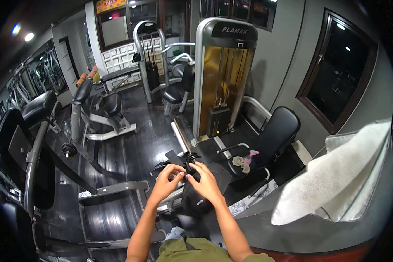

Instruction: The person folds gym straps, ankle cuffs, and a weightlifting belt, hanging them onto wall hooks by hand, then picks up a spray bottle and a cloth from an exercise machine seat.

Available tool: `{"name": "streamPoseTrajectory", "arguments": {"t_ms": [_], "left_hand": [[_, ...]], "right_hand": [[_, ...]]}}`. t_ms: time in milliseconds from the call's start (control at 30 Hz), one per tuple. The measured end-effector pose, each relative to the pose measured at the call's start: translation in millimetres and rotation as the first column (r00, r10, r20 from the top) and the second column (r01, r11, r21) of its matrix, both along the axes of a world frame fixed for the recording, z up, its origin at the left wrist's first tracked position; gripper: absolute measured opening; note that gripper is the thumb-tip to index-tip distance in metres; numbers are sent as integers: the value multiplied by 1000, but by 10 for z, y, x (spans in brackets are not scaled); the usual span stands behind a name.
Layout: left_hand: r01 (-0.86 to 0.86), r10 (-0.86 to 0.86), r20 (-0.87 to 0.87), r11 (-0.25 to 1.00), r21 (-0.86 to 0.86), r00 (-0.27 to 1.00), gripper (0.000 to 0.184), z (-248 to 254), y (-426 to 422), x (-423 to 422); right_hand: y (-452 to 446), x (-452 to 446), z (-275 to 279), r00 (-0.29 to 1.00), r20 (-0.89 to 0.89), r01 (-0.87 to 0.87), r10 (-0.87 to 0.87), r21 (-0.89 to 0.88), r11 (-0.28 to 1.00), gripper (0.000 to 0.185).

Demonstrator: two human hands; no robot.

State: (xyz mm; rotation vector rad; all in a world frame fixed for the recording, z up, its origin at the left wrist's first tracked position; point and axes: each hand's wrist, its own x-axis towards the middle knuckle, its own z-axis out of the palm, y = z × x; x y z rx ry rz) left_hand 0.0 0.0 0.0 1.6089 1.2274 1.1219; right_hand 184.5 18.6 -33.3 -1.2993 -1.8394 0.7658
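My left hand and my right hand are raised in front of me at the centre of the head view, close together. Their fingers curl inward, and the fingertips come together around something small and dark that I cannot make out against the black behind. Just beyond the fingertips is a black ringed fitting on a silver bar. Below my right hand lies a dark padded shape with a small white logo, partly hidden by the hand and forearm.
A tall weight-stack machine stands ahead, with a black seat back at its right. A cloth and a pink-topped bottle rest on the seat. A white towel hangs at right. A metal frame crosses the floor at left.
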Motion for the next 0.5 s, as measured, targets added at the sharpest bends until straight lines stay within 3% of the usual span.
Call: {"name": "streamPoseTrajectory", "arguments": {"t_ms": [200,333,500], "left_hand": [[86,-83,28,990,-109,996,18,-597,259,-355],[203,-192,88,967,-152,977,28,-976,440,-450],[172,-172,6,983,-68,985,44,-1080,746,-280]], "right_hand": [[414,-257,-395,946,156,243,-284,238,940,49],[402,-228,-383,933,245,210,-264,224,952,45],[345,-187,-308,938,241,213,-251,174,961,42]]}}
